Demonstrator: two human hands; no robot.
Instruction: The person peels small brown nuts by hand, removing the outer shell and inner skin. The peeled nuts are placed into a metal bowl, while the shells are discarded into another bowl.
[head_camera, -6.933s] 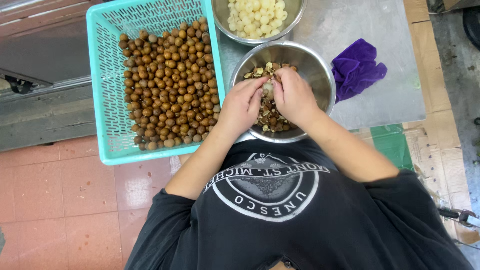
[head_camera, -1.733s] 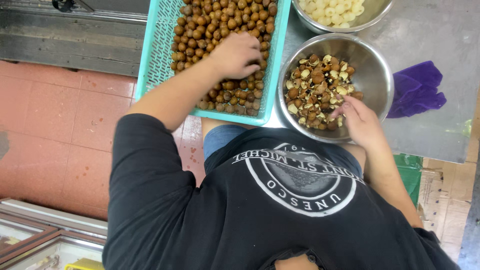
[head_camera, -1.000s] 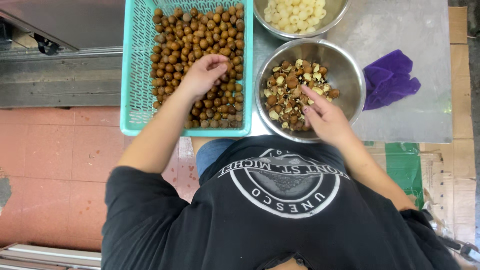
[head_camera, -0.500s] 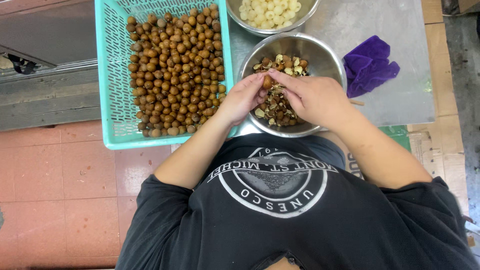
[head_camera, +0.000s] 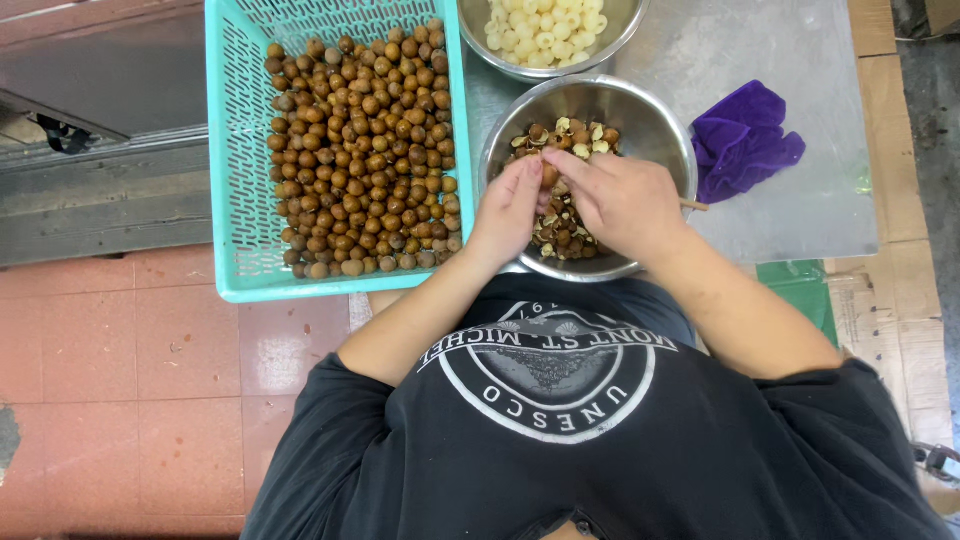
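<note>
While over the steel bowl (head_camera: 655, 115) — left hand (head_camera: 508, 210) and right hand (head_camera: 622, 200) pinch a nut (head_camera: 549, 176).

Basket (head_camera: 232, 150) of nuts (head_camera: 362, 150) left of shell bowl (head_camera: 660, 120); kernel bowl (head_camera: 480, 30) behind; cloth (head_camera: 745, 145) right.

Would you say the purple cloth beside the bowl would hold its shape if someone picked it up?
Probably not. The cloth lies crumpled in soft folds, so it would likely droop. It looks thin, hence light. It should not slide on the table.

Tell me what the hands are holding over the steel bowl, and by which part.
Both hands, left hand and right hand, pinch one brown nut between their fingers; which part they grip cannot be told.
</note>
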